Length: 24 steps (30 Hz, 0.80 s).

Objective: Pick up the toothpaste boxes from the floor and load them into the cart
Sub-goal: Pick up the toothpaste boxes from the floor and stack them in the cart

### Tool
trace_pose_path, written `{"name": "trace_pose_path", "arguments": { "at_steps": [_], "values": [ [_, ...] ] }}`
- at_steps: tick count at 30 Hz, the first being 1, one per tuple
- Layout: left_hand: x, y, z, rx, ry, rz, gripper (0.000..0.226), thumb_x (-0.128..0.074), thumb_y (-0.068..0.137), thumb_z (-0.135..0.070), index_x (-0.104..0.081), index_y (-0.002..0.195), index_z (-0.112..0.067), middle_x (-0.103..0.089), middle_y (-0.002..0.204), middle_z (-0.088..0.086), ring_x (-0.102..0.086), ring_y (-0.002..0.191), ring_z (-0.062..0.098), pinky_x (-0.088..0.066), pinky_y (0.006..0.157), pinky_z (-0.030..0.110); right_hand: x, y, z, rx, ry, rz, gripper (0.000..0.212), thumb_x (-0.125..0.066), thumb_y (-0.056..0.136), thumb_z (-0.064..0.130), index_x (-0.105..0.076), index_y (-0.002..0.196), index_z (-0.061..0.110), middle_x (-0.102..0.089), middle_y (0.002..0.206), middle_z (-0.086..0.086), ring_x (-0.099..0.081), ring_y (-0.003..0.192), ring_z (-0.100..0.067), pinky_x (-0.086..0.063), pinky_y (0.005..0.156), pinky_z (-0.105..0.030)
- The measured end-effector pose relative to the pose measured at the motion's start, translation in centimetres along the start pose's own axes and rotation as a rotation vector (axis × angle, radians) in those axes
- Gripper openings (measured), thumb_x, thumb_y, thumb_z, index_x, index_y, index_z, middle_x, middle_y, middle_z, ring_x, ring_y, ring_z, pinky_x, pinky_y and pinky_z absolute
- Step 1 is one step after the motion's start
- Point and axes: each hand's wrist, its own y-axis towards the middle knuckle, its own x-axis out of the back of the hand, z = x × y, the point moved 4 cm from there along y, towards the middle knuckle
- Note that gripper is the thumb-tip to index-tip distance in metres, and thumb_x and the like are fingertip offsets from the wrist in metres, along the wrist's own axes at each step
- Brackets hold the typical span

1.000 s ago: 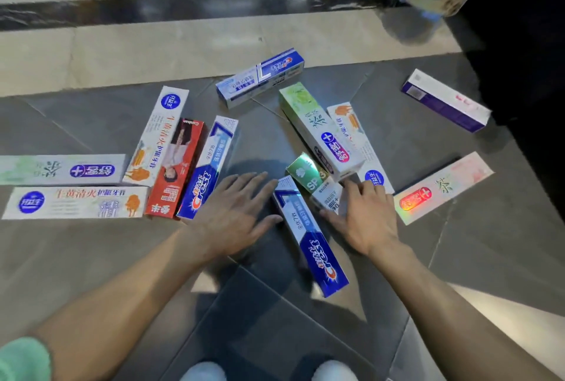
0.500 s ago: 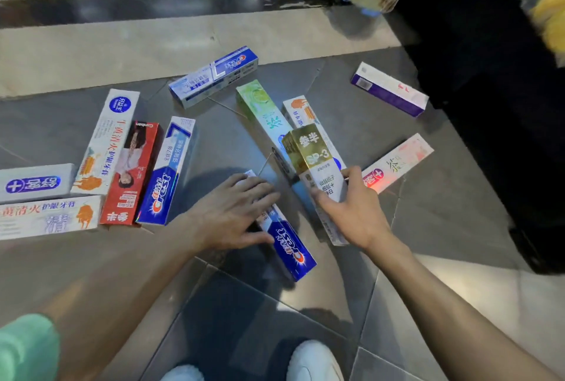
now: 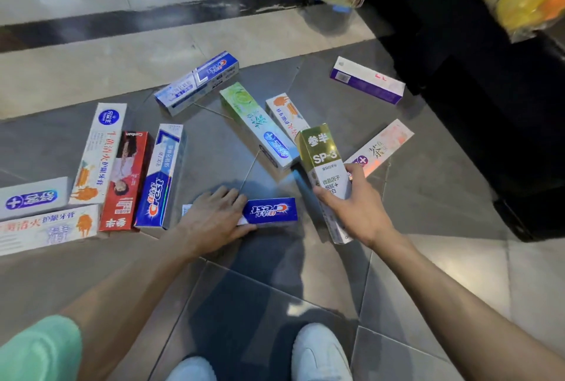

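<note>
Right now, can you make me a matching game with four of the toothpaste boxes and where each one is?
Boxes:
1. gold SP-3 box
2. dark blue Crest box
3. purple and white box
4. red box

Places:
A. lying between a white box and a blue box
B. under the left hand
C. lifted in the right hand
D. far right, by the black base

Pairs: 1-C, 2-B, 3-D, 4-A
</note>
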Motion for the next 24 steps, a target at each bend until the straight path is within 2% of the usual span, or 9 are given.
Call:
{"name": "trace_pose_path", "arguments": {
  "at_steps": [3, 7, 10, 12, 15, 18, 20, 22, 24],
  "values": [
    [0.9, -1.2, 1.1, 0.247, -0.276, -0.028, 0.079, -0.03, 0.087, -0.081, -0.054, 0.123, -0.015, -0.065, 0.113, 0.005, -0.064, 0.102, 0.02, -0.049, 0.083, 0.032, -0.6, 0.1, 1.0, 0.021, 0.029, -0.003, 0.06, -0.073, 0.084, 0.052, -0.042, 0.13, 0.031, -0.06, 0.132, 0.0, -0.057, 0.118, -0.023, -0.044, 0.096, -0.037],
    [4.4, -1.5, 2.6, 0.595, -0.776, -0.221, 0.045, -0.058, 0.091, -0.058, -0.039, 0.106, -0.02, -0.061, 0.102, 0.003, -0.061, 0.086, 0.021, -0.049, 0.07, 0.037, -0.8, 0.6, 3.8, 0.081, 0.05, -0.015, 0.059, -0.074, 0.082, 0.05, -0.045, 0.128, 0.029, -0.063, 0.127, 0.003, -0.057, 0.117, -0.021, -0.046, 0.098, -0.041],
    [9.2, -1.7, 2.9, 0.696, -0.991, -0.425, 0.048, -0.056, 0.091, -0.061, -0.037, 0.112, -0.022, -0.065, 0.118, 0.006, -0.065, 0.099, 0.024, -0.056, 0.079, 0.045, -0.1, 0.7, 7.4, 0.126, 0.06, -0.02, 0.053, -0.074, 0.083, 0.051, -0.044, 0.123, 0.034, -0.064, 0.129, 0.004, -0.06, 0.115, -0.019, -0.049, 0.095, -0.042],
    [13.3, -2.1, 2.9, 0.706, -1.065, -0.518, 0.043, -0.056, 0.094, -0.058, -0.038, 0.118, -0.026, -0.063, 0.123, -0.001, -0.063, 0.106, 0.02, -0.054, 0.082, 0.036, 1.2, 0.0, 10.3, 0.14, 0.086, -0.02, 0.053, -0.074, 0.082, 0.052, -0.044, 0.123, 0.036, -0.064, 0.128, 0.005, -0.061, 0.114, -0.02, -0.05, 0.094, -0.044],
    [21.8, -3.2, 2.9, 0.728, -1.129, -0.606, 0.041, -0.055, 0.096, -0.055, -0.039, 0.128, -0.034, -0.062, 0.124, -0.009, -0.061, 0.109, 0.015, -0.049, 0.082, 0.032, 5.0, -1.9, 16.0, 0.174, 0.149, -0.017, 0.054, -0.076, 0.079, 0.053, -0.044, 0.121, 0.043, -0.066, 0.123, 0.009, -0.063, 0.109, -0.018, -0.053, 0.092, -0.046],
    [33.9, -5.2, 2.7, 0.74, -1.183, -0.608, 0.043, -0.054, 0.097, -0.055, -0.035, 0.134, -0.042, -0.06, 0.121, -0.019, -0.062, 0.105, 0.007, -0.046, 0.075, 0.023, 12.2, -5.7, 24.7, 0.217, 0.255, 0.014, 0.055, -0.079, 0.082, 0.045, -0.043, 0.124, 0.043, -0.065, 0.123, 0.015, -0.063, 0.11, -0.009, -0.051, 0.096, -0.042],
    [39.6, -6.6, 1.9, 0.738, -1.234, -0.578, 0.04, -0.056, 0.095, -0.058, -0.033, 0.129, -0.055, -0.06, 0.111, -0.031, -0.061, 0.102, 0.0, -0.048, 0.073, 0.025, 15.6, -8.2, 28.8, 0.25, 0.344, 0.034, 0.055, -0.079, 0.083, 0.041, -0.042, 0.123, 0.046, -0.066, 0.117, 0.018, -0.064, 0.105, -0.003, -0.053, 0.093, -0.038],
    [48.9, -8.9, 1.0, 0.759, -1.244, -0.571, 0.035, -0.059, 0.092, -0.061, -0.033, 0.115, -0.068, -0.061, 0.1, -0.04, -0.06, 0.1, -0.004, -0.05, 0.079, 0.033, 21.5, -11.9, 35.1, 0.289, 0.413, 0.096, 0.06, -0.079, 0.083, 0.037, -0.039, 0.128, 0.044, -0.066, 0.115, 0.019, -0.065, 0.103, 0.001, -0.052, 0.089, -0.032],
    [59.3, -11.1, -0.2, 0.755, -1.224, -0.595, 0.038, -0.062, 0.09, -0.06, -0.037, 0.117, -0.065, -0.063, 0.098, -0.037, -0.062, 0.097, -0.005, -0.049, 0.083, 0.032, 28.1, -16.1, 41.7, 0.354, 0.466, 0.156, 0.07, -0.08, 0.082, 0.037, -0.036, 0.136, 0.04, -0.065, 0.115, 0.022, -0.064, 0.107, 0.0, -0.051, 0.091, -0.03]
  ]
}}
